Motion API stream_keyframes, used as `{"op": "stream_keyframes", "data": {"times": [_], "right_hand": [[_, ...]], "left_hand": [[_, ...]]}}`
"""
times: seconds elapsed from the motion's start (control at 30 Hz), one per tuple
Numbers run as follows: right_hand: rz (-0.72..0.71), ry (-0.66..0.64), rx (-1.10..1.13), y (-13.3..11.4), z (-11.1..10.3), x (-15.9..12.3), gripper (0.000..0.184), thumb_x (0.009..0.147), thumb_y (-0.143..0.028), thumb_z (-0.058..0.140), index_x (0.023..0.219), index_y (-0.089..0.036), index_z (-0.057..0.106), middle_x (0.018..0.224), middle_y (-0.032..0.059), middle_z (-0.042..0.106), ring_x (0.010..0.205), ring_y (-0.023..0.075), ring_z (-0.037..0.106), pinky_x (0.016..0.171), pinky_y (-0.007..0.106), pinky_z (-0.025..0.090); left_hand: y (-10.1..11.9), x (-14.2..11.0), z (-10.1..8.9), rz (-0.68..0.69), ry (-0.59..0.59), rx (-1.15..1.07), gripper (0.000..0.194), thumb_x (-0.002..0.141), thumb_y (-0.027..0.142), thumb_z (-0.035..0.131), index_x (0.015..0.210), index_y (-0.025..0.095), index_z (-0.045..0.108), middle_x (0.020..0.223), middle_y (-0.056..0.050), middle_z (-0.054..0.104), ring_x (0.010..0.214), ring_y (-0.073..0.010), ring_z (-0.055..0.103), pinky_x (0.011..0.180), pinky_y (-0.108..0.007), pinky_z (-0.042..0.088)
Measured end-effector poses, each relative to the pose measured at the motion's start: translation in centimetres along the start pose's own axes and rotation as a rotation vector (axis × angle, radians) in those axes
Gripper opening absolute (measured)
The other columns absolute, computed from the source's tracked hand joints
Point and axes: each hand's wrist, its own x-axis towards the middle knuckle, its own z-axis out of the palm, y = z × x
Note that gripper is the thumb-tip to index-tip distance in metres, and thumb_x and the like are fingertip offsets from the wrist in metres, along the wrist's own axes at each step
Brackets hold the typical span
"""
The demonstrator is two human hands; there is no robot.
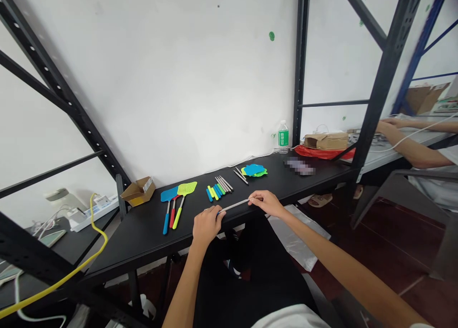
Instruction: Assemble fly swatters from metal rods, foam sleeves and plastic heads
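Observation:
A thin metal rod [234, 205] spans my two hands just above the table's front edge. My left hand [207, 225] is closed around its left end, where a bit of blue, apparently a handle, shows. The fingers of my right hand [266, 203] pinch the other end. Beyond them lie several loose coloured handles [215, 191] beside metal rods [224, 183], and a few more thin rods [241, 176]. A pile of blue and green fly swatter heads [254, 170] sits behind. To the left rest a blue fly swatter [166, 216], a red one [173, 214] and a yellow-green one [181, 206].
An open cardboard box [139, 192] stands at the table's left end. At the back right are a water bottle [283, 137], a red bundle [322, 152] and a brown paper package [325, 141]. Black shelf posts [381, 75] frame the table; another person's arm [404, 144] shows at right.

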Motion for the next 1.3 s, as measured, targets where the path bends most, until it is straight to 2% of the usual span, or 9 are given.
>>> {"op": "stream_keyframes", "data": {"times": [0.27, 0.53, 0.7, 0.97, 1.1, 1.3], "right_hand": [[0.043, 0.012, -0.058, -0.63, -0.26, -0.05, 0.023, 0.088, -0.04, 0.057, 0.083, -0.023, 0.071, 0.079, -0.0011, 0.077, 0.075, 0.0182, 0.068, 0.072, 0.028, 0.042], [0.023, 0.0, -0.106, -0.31, -0.27, 0.11, 0.034, 0.092, -0.045, 0.051, 0.071, -0.023, 0.068, 0.071, -0.0014, 0.075, 0.071, 0.0174, 0.067, 0.072, 0.027, 0.041], [0.035, -0.01, -0.127, -0.64, -0.3, 0.05, 0.044, 0.095, -0.047, 0.044, 0.064, -0.022, 0.063, 0.061, -0.0029, 0.07, 0.063, 0.0155, 0.062, 0.066, 0.026, 0.038], [0.061, -0.019, -0.121, -0.57, -0.51, 0.04, 0.058, 0.097, -0.056, 0.037, 0.055, -0.021, 0.056, 0.049, -0.0024, 0.06, 0.054, 0.0144, 0.057, 0.065, 0.027, 0.039], [0.054, -0.021, -0.121, -0.58, -0.54, 0.09, 0.057, 0.096, -0.057, 0.038, 0.058, -0.021, 0.06, 0.053, -0.0018, 0.065, 0.056, 0.0149, 0.06, 0.066, 0.026, 0.04], [0.031, -0.037, -0.119, -0.67, -0.55, 0.11, 0.045, 0.095, -0.049, 0.045, 0.067, -0.022, 0.069, 0.07, -0.0015, 0.075, 0.072, 0.0174, 0.067, 0.071, 0.027, 0.041]], "left_hand": [[-0.18, -0.02, 0.23, 0.019, 0.027, 0.004, 0.036, 0.103, 0.046, 0.031, 0.097, 0.026, 0.06, 0.092, -0.002, 0.07, 0.089, -0.0192, 0.065, 0.064, -0.027, 0.031], [-0.04, -0.06, -0.05, 0.014, 0.024, -0.015, 0.038, 0.102, 0.049, 0.032, 0.098, 0.025, 0.061, 0.09, -0.002, 0.07, 0.087, -0.019, 0.065, 0.063, -0.027, 0.032], [0.01, -0.03, -0.08, 0.01, 0.027, -0.024, 0.041, 0.103, 0.05, 0.029, 0.097, 0.026, 0.062, 0.09, -0.002, 0.07, 0.09, -0.019, 0.065, 0.065, -0.026, 0.033], [0.21, -0.1, -0.28, 0.01, 0.038, -0.043, 0.043, 0.103, 0.051, 0.029, 0.096, 0.026, 0.063, 0.09, -0.002, 0.07, 0.089, -0.0183, 0.065, 0.064, -0.025, 0.033], [0.3, -0.12, -0.39, -0.001, 0.028, -0.044, 0.044, 0.103, 0.052, 0.028, 0.096, 0.025, 0.063, 0.091, -0.003, 0.071, 0.091, -0.0186, 0.066, 0.064, -0.026, 0.033], [0.1, -0.09, -0.17, 0.009, 0.03, -0.028, 0.042, 0.103, 0.051, 0.029, 0.097, 0.026, 0.062, 0.092, -0.003, 0.07, 0.089, -0.0188, 0.065, 0.064, -0.026, 0.033]]}}
